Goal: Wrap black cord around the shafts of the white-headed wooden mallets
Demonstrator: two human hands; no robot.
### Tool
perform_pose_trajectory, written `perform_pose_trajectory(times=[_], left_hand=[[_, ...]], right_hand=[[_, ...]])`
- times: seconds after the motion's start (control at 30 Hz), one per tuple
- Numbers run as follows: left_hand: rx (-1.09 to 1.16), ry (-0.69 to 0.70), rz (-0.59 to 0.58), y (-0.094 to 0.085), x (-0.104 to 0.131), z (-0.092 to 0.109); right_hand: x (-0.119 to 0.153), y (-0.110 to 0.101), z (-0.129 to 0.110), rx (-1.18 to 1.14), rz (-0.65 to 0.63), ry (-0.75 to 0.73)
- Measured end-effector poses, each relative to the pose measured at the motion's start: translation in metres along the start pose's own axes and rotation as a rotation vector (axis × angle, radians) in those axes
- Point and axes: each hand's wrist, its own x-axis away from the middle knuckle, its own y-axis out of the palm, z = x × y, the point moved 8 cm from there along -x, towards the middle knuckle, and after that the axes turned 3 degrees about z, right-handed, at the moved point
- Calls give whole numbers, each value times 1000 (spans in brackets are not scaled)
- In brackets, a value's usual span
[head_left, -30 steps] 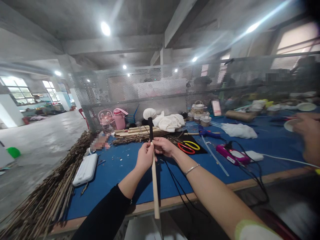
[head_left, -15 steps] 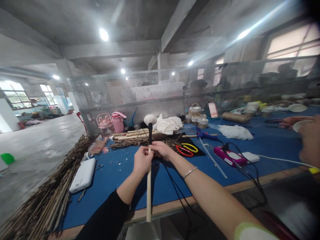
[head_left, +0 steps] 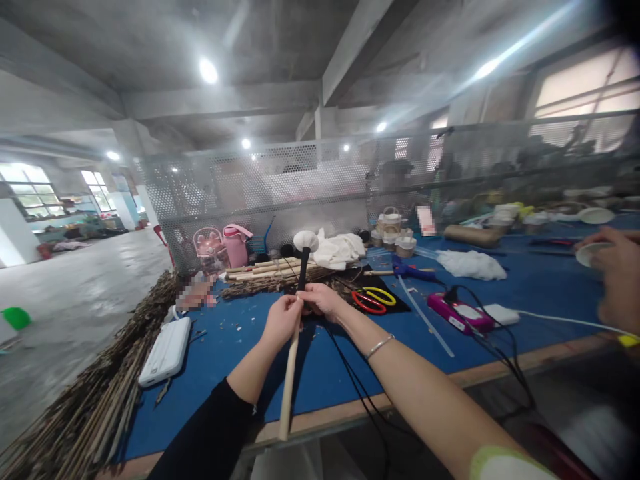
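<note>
My left hand (head_left: 283, 320) is closed in a pinch round a pale wooden stick (head_left: 289, 387), just below its black-wrapped part (head_left: 303, 267). On the stick's far end sits a white rounded head (head_left: 305, 240). My right hand (head_left: 321, 300) is closed too, its thumb and fingertips pressed on the stick at the lower edge of the black wrap. Black cords (head_left: 353, 367) run from beneath my right hand over the table's front edge. What lies inside the right fingers is partly hidden. The stick slants, its bare end toward me.
Red and yellow scissors (head_left: 373, 300), a blue glue gun (head_left: 413, 269) and a magenta power box (head_left: 460, 313) lie on the right. A white power bank (head_left: 166, 351) and bundled dry twigs (head_left: 90, 393) are left. At far right, another person's hand (head_left: 623, 267) holds a white round piece.
The stick has tilted, its near end swinging left and its white head slightly right. Both my hands stay at the wrap's lower edge. The other person's hand has shifted at the right.
</note>
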Motion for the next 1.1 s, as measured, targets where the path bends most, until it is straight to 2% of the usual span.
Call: perform_pose_trajectory(times=[0.1, 0.23, 0.4, 0.53, 0.63, 0.7, 0.8, 0.97, 1.1], left_hand=[[-188, 168, 169, -15, 2, 16], [-234, 211, 181, -16, 5, 21], [-103, 137, 175, -15, 5, 16], [87, 14, 152, -8, 5, 8], [264, -67, 86, 1, 4, 1], [313, -105, 7, 9, 3, -3], [164, -80, -29, 9, 3, -5], [-201, 148, 200, -13, 7, 14], [-259, 193, 257, -18, 9, 19]], right_hand=[[-1, -2, -1, 8, 41, -2], [-1, 0, -2, 35, 25, -28], [1, -1, -2, -11, 32, 16], [5, 4, -5, -109, -35, 46], [5, 6, -5, -130, -93, 47], [4, 4, -4, -99, -86, 30], [2, -3, -1, -5, -21, 17], [2, -4, 0, 71, 30, 15], [1, -2, 1, 89, 24, 18]])
